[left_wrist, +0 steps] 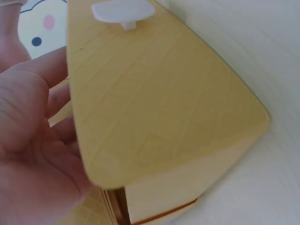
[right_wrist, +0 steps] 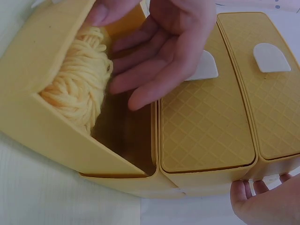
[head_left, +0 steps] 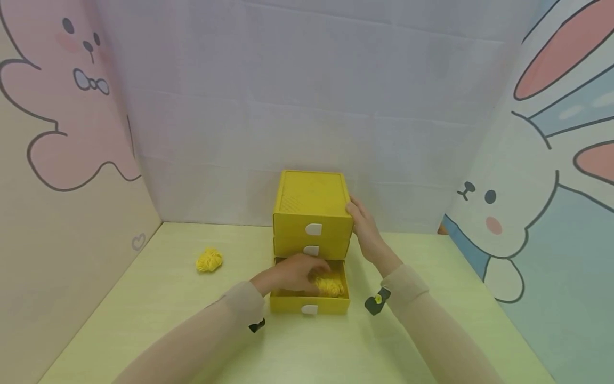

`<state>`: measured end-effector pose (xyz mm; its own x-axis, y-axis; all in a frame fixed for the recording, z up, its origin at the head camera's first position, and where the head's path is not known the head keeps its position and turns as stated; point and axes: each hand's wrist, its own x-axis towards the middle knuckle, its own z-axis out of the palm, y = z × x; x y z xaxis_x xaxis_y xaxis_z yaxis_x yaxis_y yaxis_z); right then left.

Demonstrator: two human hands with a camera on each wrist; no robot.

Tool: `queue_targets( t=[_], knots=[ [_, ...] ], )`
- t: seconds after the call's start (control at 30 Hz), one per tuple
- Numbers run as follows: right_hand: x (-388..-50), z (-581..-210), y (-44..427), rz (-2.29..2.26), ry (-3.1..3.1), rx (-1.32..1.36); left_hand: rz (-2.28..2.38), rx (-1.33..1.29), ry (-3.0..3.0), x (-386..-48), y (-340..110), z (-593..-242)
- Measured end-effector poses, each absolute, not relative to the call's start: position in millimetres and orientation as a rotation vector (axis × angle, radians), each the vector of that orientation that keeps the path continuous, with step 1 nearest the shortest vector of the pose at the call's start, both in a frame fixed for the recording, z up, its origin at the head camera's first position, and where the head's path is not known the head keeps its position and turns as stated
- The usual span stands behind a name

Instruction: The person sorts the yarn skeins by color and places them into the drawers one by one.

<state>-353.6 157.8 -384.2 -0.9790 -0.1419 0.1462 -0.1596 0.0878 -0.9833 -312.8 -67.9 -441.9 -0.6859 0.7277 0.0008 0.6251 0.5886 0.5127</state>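
Observation:
A yellow three-drawer box point(head_left: 314, 193) stands on the table with its bottom drawer point(head_left: 285, 305) pulled out. Inside that drawer lies a yellow ball of yarn point(right_wrist: 77, 84). My left hand point(head_left: 293, 273) reaches over the drawer, its loosely bent fingers point(right_wrist: 140, 86) beside the yarn and apart from it in the right wrist view. In the left wrist view the drawer front point(left_wrist: 164, 93) hides the yarn and part of that hand. With its fingers against the box's right side, my right hand point(head_left: 366, 229) rests there, gripping nothing.
A second yellow yarn ball point(head_left: 209, 260) lies on the table point(head_left: 192, 330) to the left of the box. The two upper drawers are closed and have white tabs point(head_left: 314, 229). A white cloth wall point(head_left: 307, 106) rises behind; cartoon-printed panels flank both sides.

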Motion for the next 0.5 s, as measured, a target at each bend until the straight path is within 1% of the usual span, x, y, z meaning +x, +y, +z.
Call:
queue_targets(
  t=[0.5],
  knots=[
    [-355.2,-385.7,157.6,2.099,-2.331,0.313,0.904,1.069,2.615,-308.9,-112.5,-430.8]
  ],
)
